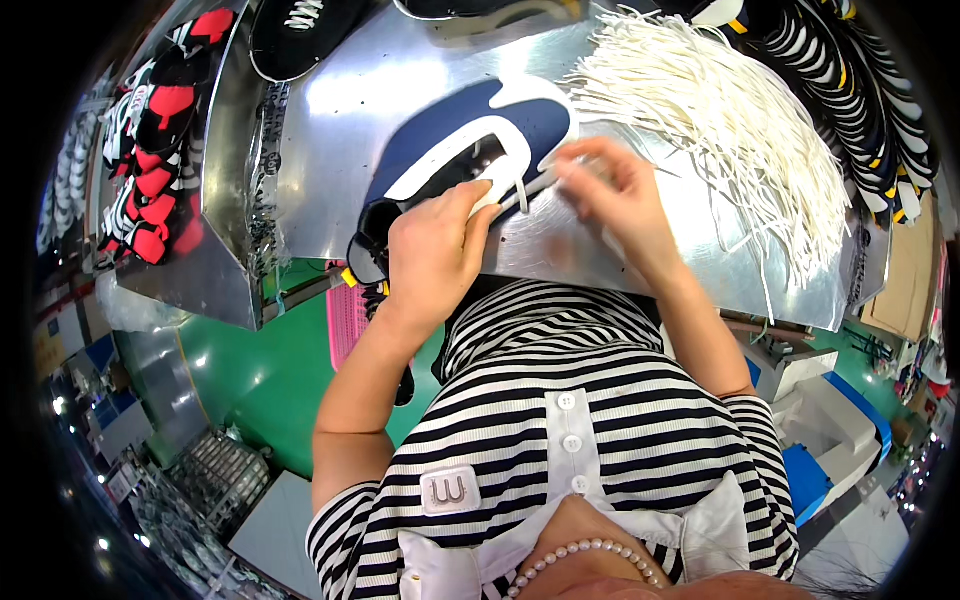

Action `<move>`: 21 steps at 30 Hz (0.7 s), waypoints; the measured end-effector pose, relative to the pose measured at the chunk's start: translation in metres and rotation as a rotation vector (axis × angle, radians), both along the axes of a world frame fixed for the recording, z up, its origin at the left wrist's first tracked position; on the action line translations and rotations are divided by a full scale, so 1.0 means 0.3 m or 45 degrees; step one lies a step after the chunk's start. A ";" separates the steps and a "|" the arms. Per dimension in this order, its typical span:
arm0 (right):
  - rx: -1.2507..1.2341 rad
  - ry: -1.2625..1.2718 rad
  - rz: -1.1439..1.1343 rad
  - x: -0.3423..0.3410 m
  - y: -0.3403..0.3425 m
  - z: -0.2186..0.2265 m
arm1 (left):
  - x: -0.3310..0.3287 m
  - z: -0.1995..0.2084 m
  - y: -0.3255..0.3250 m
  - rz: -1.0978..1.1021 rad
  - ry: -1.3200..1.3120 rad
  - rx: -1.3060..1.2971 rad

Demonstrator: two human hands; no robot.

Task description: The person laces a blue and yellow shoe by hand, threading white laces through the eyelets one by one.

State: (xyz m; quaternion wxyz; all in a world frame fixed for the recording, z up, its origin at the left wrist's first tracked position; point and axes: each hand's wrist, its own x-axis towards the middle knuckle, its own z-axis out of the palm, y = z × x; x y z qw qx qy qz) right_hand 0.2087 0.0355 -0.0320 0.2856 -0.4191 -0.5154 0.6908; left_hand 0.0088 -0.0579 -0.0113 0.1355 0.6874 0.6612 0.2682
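Observation:
A navy blue shoe upper (425, 128) with white trim lies on the metal table in front of me, its toe pointing away to the right. My left hand (435, 245) is closed on the near side of its white eyelet edging, thumb and fingers pinched together. From there a white shoelace (537, 187) runs to my right hand (615, 190), whose fingers are bent around its end and smeared by motion. A short loose lace end hangs by the edging. My left hand hides part of the opening and the heel side.
A large heap of white laces (710, 120) spreads over the table's (330, 170) right side. Black shoe uppers (850, 80) are stacked at the far right. Red, black and white pieces (160, 150) line the left ledge. A black shoe (300, 35) sits at the far left.

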 end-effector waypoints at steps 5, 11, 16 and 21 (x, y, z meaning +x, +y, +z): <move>0.161 0.077 -0.049 -0.098 -0.027 -0.020 | 0.053 0.041 0.035 0.026 0.005 0.362; 0.619 -0.186 0.259 -0.055 -0.075 0.074 | -0.012 0.135 0.024 0.191 -0.045 0.469; 1.125 -0.488 0.532 0.221 -0.194 0.024 | -0.148 0.299 0.056 0.536 -0.380 0.778; 0.269 -0.612 0.485 0.417 -0.312 0.006 | -0.081 0.275 0.100 0.157 -0.278 0.227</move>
